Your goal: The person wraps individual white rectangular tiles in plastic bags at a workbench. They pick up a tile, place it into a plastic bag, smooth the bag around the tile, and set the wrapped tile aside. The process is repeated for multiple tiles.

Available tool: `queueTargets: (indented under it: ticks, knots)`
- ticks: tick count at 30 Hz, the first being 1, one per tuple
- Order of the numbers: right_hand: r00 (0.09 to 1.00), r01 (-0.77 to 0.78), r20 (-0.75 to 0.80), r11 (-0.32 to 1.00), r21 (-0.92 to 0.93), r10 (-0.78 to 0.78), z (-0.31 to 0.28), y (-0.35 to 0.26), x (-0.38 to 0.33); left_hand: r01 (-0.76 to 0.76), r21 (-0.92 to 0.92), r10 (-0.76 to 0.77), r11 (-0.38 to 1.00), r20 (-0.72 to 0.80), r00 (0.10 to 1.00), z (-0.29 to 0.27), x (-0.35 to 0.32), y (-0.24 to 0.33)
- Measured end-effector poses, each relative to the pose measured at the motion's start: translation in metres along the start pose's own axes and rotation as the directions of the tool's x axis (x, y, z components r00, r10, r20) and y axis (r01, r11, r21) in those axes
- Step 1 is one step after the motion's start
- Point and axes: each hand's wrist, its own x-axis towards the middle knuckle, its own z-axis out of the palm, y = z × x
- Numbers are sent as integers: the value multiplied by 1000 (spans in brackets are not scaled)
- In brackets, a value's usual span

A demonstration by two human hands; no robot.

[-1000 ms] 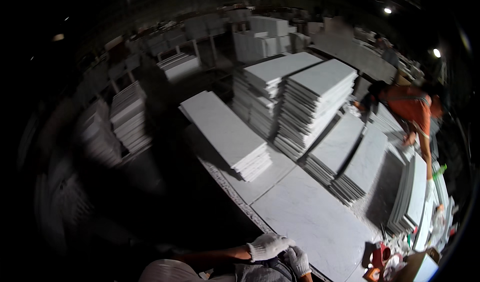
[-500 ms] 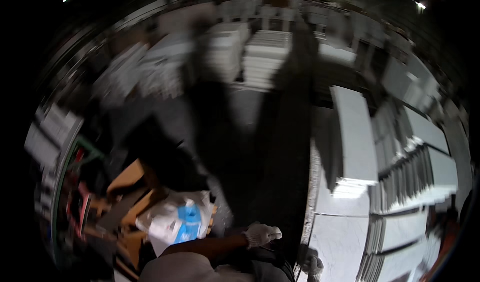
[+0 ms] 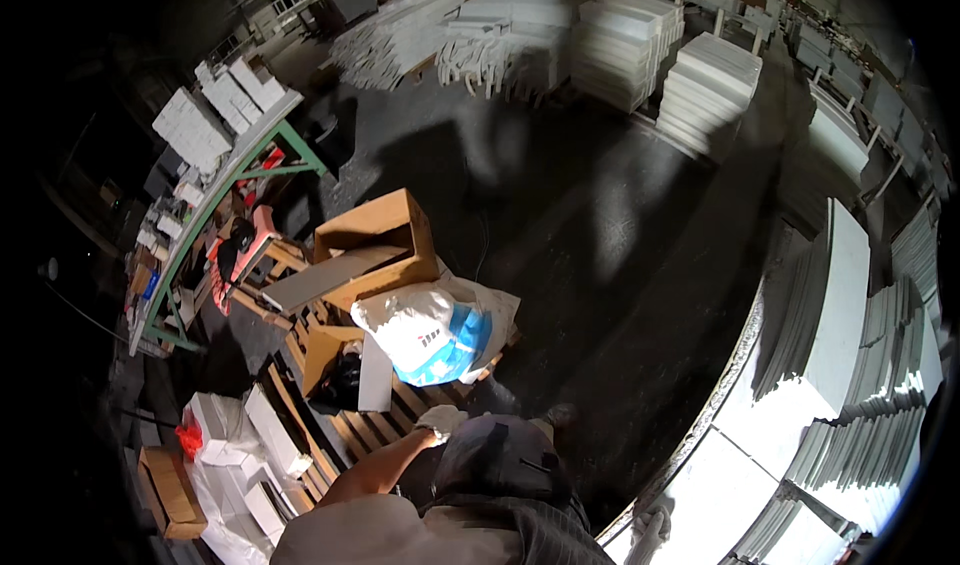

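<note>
My left hand (image 3: pixel 443 422), in a white knit glove, is beside my leg, over the edge of a wooden pallet (image 3: pixel 358 433). Its fingers look curled in, with nothing visible in them. Just beyond it lies a white and blue sack (image 3: pixel 436 331). My right hand (image 3: pixel 650 530), also gloved and in shadow, is low beside the edge of a pale stone-slab surface (image 3: pixel 700 495). Its fingers are too dim to make out, and whether it touches the edge is unclear.
An open cardboard box (image 3: pixel 375 225) stands behind the sack. A green-framed table (image 3: pixel 240 170) carries white blocks at left. Plastic-wrapped white boxes (image 3: pixel 220 475) sit lower left. Stacked thin slabs (image 3: pixel 835 310) line the right; more white stacks (image 3: pixel 710 85) stand far across the dark floor.
My view has swung left, so the sack, boxes and green table now lie nearer the middle. My left hand now appears beside the pallet; the right stays by the slab edge.
</note>
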Motion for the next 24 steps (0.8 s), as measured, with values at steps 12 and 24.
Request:
queueTargets:
  ticks: [12,24]
  knots:
    - [986,-99,-150,984,-150,76,32,-23,-9,268,-636,-661,723,-525,537,-31,54,-127]
    - [985,-168,-131,750,-640,110,226,-98,-43,188,-296,-203,936,-21,979,-41,114,-160]
